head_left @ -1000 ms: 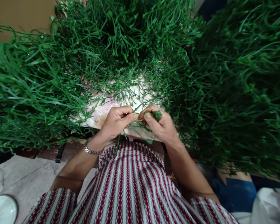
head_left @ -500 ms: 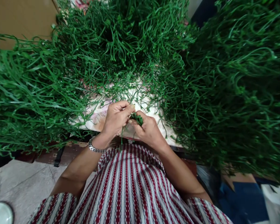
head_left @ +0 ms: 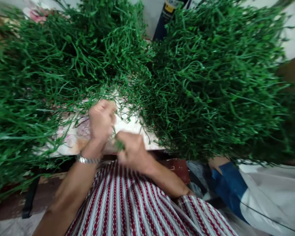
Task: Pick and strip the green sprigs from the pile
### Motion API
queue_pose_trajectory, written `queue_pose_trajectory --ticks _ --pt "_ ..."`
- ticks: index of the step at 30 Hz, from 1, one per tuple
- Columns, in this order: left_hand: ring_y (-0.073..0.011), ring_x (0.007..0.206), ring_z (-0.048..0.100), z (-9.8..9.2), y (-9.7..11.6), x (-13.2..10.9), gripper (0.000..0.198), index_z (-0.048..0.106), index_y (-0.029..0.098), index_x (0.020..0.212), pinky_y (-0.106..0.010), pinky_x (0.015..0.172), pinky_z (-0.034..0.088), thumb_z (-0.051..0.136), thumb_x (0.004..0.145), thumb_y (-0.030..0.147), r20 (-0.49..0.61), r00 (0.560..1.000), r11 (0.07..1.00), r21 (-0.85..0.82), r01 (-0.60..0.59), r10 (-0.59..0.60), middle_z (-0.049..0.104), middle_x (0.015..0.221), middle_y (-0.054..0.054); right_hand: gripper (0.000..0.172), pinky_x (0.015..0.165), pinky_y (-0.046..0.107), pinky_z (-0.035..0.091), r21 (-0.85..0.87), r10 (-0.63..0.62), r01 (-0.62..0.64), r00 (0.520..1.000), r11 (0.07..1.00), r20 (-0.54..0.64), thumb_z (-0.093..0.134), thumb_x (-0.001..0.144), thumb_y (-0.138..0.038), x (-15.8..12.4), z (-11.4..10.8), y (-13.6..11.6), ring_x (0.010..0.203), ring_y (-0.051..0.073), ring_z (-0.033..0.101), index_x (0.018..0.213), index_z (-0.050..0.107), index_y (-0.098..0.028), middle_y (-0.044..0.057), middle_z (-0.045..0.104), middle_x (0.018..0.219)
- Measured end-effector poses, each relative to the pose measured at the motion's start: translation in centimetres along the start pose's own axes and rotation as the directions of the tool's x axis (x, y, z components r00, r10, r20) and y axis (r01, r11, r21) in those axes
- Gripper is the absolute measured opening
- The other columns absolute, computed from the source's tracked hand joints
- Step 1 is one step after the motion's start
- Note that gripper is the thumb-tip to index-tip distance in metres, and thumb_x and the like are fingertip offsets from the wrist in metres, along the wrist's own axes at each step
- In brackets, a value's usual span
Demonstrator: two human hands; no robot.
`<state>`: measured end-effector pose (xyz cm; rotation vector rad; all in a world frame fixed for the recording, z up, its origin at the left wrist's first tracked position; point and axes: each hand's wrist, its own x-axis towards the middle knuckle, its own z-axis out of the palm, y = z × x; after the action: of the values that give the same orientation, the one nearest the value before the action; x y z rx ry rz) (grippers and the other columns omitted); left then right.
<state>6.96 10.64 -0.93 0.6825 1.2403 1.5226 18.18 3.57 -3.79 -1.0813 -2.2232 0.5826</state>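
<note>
My right hand is closed around a small bunch of green plant stems, low over the front edge of the table. Just left of it and a little higher, my left hand, with a metal watch band at the wrist, is curled shut. Motion smears both hands, and what the left fingers hold is hidden. A thin green strand shows between the two hands. Below them lies a pale flowered cloth.
Large heaps of thin, curly green stems surround the cloth: a left heap, a far heap and a right heap. A dark blue container stands behind. At lower right are a blue item and a white bag.
The view has swung to the right, so everything sits further left. My hands, pinched close together before, have drawn slightly apart, the right one lower. The small green bunch stays in my right hand.
</note>
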Motion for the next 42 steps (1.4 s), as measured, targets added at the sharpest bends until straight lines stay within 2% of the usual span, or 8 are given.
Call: queue_pose_trajectory --ticks 4,13,18,23,28,33,38,42 --pt "-0.0023 0.027 0.027 0.8 2.6 1.1 0.021 0.051 0.016 0.051 -0.02 0.029 0.016 0.058 0.068 0.005 0.058 0.958 0.96 -0.003 -0.281 0.281 0.038 0.035 0.009 0.008 0.048 0.021 0.033 0.049 -0.069 0.073 0.995 0.996 -0.072 0.043 0.074 -0.013 -0.5 -1.3 0.4 0.051 0.009 0.043 0.068 0.045 -0.018 -0.002 0.048 0.058" --pt "-0.0033 0.034 0.035 -1.5 1.1 -0.1 0.014 0.059 0.013 0.058 -0.019 0.032 0.024 0.067 0.068 0.019 0.251 0.967 0.996 0.089 0.015 -0.037 0.055 0.054 0.001 0.012 0.062 0.02 0.046 -0.257 -0.177 0.131 0.97 0.958 -0.164 0.055 0.08 -0.013 -0.4 -12.4 -0.6 0.071 0.009 0.057 0.092 0.055 -0.015 0.001 0.061 0.08" --pt "-0.0031 0.042 0.038 -2.0 0.4 -1.4 0.015 0.059 0.014 0.058 -0.016 0.036 0.028 0.07 0.066 0.02 0.27 0.951 0.985 0.115 0.126 -0.153 0.054 0.059 0.001 0.014 0.078 0.024 0.047 -0.711 -0.386 -0.361 0.648 0.603 -0.656 0.053 0.086 -0.027 0.2 -21.8 -1.8 0.086 0.012 0.059 0.097 0.059 -0.02 0.001 0.062 0.092" --pt "-0.0061 0.049 0.042 -1.3 1.1 -2.7 0.018 0.058 0.014 0.054 -0.016 0.037 0.031 0.074 0.058 0.021 0.263 0.945 0.978 0.125 0.169 -0.197 0.052 0.057 0.0 0.064 0.097 0.053 0.032 -0.802 0.104 -0.502 0.862 0.323 -0.497 0.036 0.086 -0.059 0.9 -25.7 1.5 0.114 0.031 0.047 0.127 0.043 -0.011 0.014 0.055 0.117" --pt "-0.0089 0.054 0.045 -1.5 1.8 -3.2 0.014 0.062 0.015 0.057 -0.017 0.038 0.036 0.074 0.056 0.021 0.215 0.966 0.987 0.11 0.12 -0.142 0.053 0.061 -0.001 0.036 0.106 0.049 0.028 -0.759 -0.117 -0.422 0.834 0.496 -0.54 0.041 0.092 -0.034 -0.8 -24.0 1.4 0.118 0.023 0.045 0.12 0.05 -0.014 0.012 0.053 0.121" --pt "-0.008 0.041 0.042 -1.8 3.2 -3.1 0.016 0.057 0.013 0.054 -0.022 0.035 0.031 0.067 0.064 0.02 0.368 0.929 0.997 -0.035 0.066 -0.049 0.052 0.058 -0.001 0.024 0.085 0.031 0.049 -0.63 -0.495 0.147 0.759 0.763 -0.423 0.053 0.082 -0.013 -1.2 -17.7 0.0 0.094 0.015 0.058 0.105 0.059 -0.019 0.004 0.062 0.093" --pt "-0.0057 0.033 0.035 -2.9 5.5 -3.2 0.019 0.058 0.011 0.063 -0.019 0.032 0.023 0.053 0.078 0.022 0.385 0.921 0.975 -0.22 0.023 0.065 0.047 0.053 0.0 0.017 0.067 0.025 0.049 -0.215 -0.321 0.293 0.941 0.932 -0.108 0.049 0.085 -0.015 -0.3 -8.5 0.7 0.075 0.012 0.059 0.097 0.06 -0.012 0.005 0.064 0.081" --pt "-0.004 0.031 0.031 -4.8 8.1 -3.6 0.03 0.057 0.012 0.065 -0.016 0.029 0.02 0.045 0.086 0.029 0.263 0.95 0.963 -0.253 -0.097 0.165 0.044 0.052 0.001 0.021 0.065 0.026 0.045 -0.141 -0.241 0.257 0.963 0.956 0.117 0.044 0.086 -0.013 0.0 -4.5 1.7 0.075 0.014 0.058 0.098 0.061 -0.012 0.007 0.064 0.08"
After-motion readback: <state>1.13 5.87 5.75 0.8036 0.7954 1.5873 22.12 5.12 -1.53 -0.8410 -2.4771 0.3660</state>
